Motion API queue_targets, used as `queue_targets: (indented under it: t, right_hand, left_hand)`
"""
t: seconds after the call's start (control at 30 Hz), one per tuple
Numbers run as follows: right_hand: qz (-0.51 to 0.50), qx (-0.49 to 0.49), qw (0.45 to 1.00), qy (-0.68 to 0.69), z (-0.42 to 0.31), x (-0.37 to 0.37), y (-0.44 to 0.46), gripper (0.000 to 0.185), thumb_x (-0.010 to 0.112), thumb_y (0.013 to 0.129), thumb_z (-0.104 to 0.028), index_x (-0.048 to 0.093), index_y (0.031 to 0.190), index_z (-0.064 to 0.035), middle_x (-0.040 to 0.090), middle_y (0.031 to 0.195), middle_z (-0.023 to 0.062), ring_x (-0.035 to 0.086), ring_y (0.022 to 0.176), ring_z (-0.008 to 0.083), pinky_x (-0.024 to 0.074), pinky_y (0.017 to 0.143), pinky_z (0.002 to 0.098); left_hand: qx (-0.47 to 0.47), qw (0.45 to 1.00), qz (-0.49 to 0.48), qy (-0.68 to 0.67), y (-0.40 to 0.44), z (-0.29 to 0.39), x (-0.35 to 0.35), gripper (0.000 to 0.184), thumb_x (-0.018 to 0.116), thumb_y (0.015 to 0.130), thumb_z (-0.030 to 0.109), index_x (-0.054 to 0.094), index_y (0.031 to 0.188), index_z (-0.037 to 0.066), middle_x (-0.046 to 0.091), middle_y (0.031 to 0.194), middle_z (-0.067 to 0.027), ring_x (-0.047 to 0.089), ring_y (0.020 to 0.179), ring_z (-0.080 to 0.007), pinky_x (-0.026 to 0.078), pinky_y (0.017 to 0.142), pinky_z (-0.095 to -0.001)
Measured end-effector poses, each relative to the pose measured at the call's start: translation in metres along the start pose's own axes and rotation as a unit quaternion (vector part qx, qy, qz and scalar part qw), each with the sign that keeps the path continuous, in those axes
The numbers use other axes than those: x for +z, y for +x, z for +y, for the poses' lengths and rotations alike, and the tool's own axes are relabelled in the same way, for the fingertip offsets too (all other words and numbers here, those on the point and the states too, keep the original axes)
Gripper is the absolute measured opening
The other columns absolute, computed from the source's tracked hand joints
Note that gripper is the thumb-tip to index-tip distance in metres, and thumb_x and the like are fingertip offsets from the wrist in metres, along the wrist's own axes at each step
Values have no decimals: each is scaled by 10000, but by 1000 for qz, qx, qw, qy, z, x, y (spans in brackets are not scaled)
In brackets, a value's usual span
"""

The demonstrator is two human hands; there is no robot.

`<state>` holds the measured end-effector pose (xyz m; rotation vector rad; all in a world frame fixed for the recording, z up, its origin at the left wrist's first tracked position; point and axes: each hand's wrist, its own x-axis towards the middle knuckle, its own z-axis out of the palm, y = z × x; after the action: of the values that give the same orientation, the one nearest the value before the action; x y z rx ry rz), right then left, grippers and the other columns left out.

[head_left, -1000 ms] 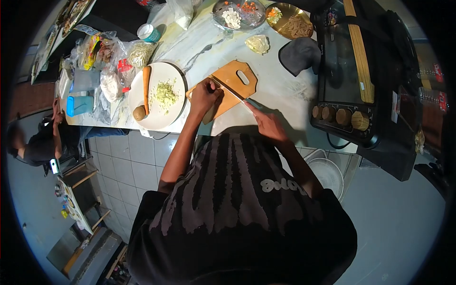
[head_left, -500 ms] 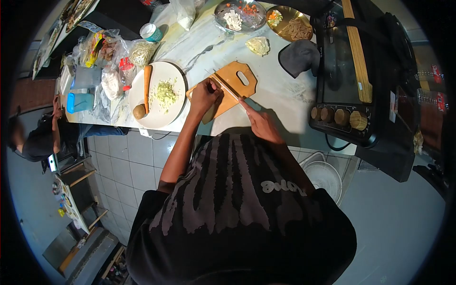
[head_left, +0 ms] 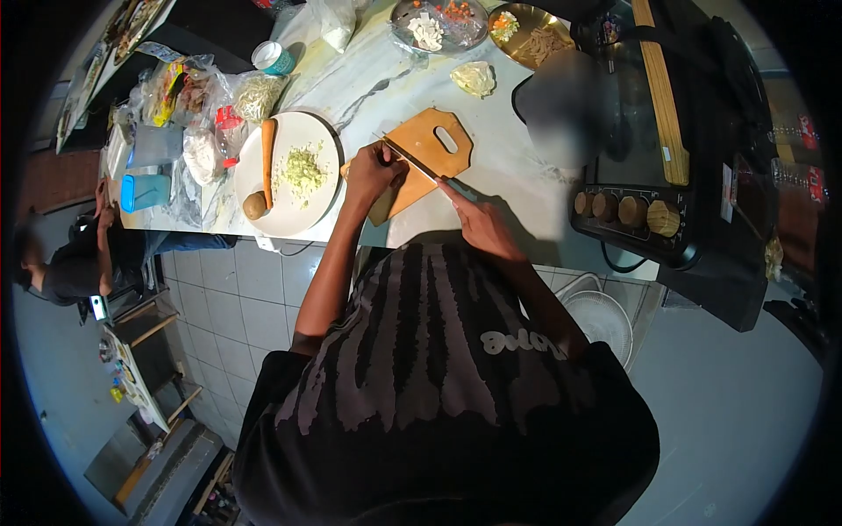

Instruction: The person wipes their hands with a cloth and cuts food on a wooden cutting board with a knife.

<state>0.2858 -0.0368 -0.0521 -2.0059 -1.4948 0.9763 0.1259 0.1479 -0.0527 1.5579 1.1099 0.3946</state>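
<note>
My right hand is closed around the handle of a knife, its blade slanting up and left across a wooden cutting board. At the blade's far end, my left hand presses its curled fingers down on the board's left side. Whatever lies under those fingers is mostly hidden. To the left stands a large cream plate with a pile of finely chopped pale green vegetable, a peeled carrot and a round brown potato.
A chunk of cabbage lies behind the board. Farther back are a metal plate and a golden plate with cut food. A black stove is at right. Bags and a blue container stand left, near another person.
The knife blade has tilted slightly and shows darker against the board. Both hands keep nearly the same place; the whole view has shifted a little.
</note>
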Motion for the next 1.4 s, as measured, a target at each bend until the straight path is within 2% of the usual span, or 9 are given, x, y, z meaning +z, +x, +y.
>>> queue_targets:
  t: [0.13,0.3,0.57,0.67,0.83,1.03,1.13,1.33,1.4]
  right_hand:
    - [60,-82,995,-24,10,9,2,670,538,949,-50,372,1554,-285,575,668,268,615,624,448,474,602,530]
    - [58,-50,997,-9,14,15,2,630,519,960,-52,398,1544,-254,583,706,284,613,650,460,462,601,530]
    - [61,-51,993,87,7,18,-4,548,469,1020,-109,397,1540,-265,554,775,318,589,698,498,459,617,507]
    - [21,-20,997,73,-2,14,-7,525,451,1034,-127,401,1536,-274,588,874,329,600,766,510,479,656,499]
    - [95,-120,984,90,5,27,-7,514,438,1045,-142,392,1540,-275,609,1107,313,608,880,518,493,732,523]
    - [12,7,999,44,-5,21,-10,566,480,1019,-121,377,1544,-303,639,903,328,617,816,520,500,730,567]
    - [31,-5,999,16,-4,28,-10,614,514,994,-107,360,1551,-316,622,789,316,615,770,519,488,704,582]
    - [68,25,997,-32,-5,23,-10,566,492,1005,-114,402,1530,-308,611,784,311,624,768,494,459,676,560]
    - [73,20,997,-10,-3,24,-9,556,491,1011,-121,406,1528,-309,606,792,315,618,780,498,464,674,551]
  left_hand:
    - [-7,1000,-24,-19,6,-20,-2,363,748,853,45,402,753,90,613,642,-54,576,522,-115,420,483,-275]
    - [-12,1000,7,-4,-1,-19,2,307,781,821,77,483,753,54,620,633,-53,575,509,-130,447,509,-308]
    - [71,983,109,128,-20,-18,12,218,803,816,164,685,932,22,677,729,-108,647,646,-221,508,644,-340]
    - [106,977,120,139,-25,-23,14,244,802,818,171,704,973,10,678,781,-127,653,665,-240,518,657,-358]
    - [163,963,117,177,-29,-26,14,253,781,843,197,732,983,-7,671,860,-155,672,716,-297,530,676,-387]
    - [201,939,115,256,-36,-23,15,225,718,897,208,750,1005,13,663,856,-173,668,756,-360,527,682,-420]
    - [189,944,104,248,-40,-24,15,212,692,915,197,748,1006,14,654,845,-180,668,758,-367,529,688,-430]
    - [169,963,124,169,-30,-33,13,205,671,924,179,742,1015,9,682,842,-189,673,735,-372,534,691,-429]
    - [100,978,119,137,-26,-33,14,200,686,906,174,743,1026,24,696,781,-171,689,707,-327,529,676,-397]
